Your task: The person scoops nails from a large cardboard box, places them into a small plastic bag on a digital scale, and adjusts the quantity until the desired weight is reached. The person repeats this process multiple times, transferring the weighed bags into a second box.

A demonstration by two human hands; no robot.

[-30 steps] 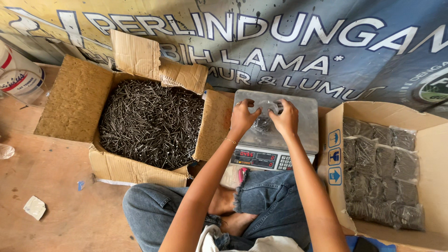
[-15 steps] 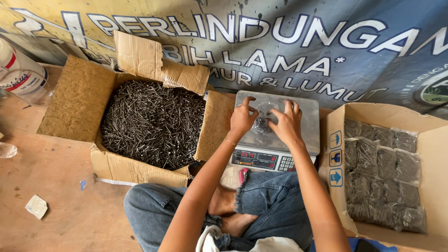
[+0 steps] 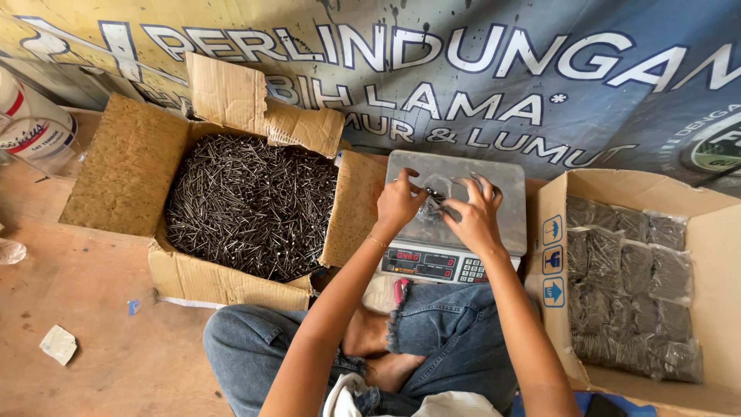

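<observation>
Right now both hands work over the steel platform of a digital scale (image 3: 494, 202), which sits on the floor in front of the person's crossed, jeans-clad legs (image 3: 432, 340). The left hand (image 3: 397, 202) and the right hand (image 3: 472, 215) meet at a small bundle of dark nails (image 3: 434, 202) lying on the platform between them, a clear plastic bag seemingly around it. Each grip is narrow, fingers pinched on the bundle from its own side; the 2 hands look equally near. The bundle's long axis is hard to make out, since the fingers cover most of it. To the left, just beside the scale, an open cardboard box (image 3: 123, 170) holds a heap of loose nails (image 3: 251, 205). To the right, another carton (image 3: 718, 255) holds filled bags of nails (image 3: 629, 286), its far edge cut off by the frame.
</observation>
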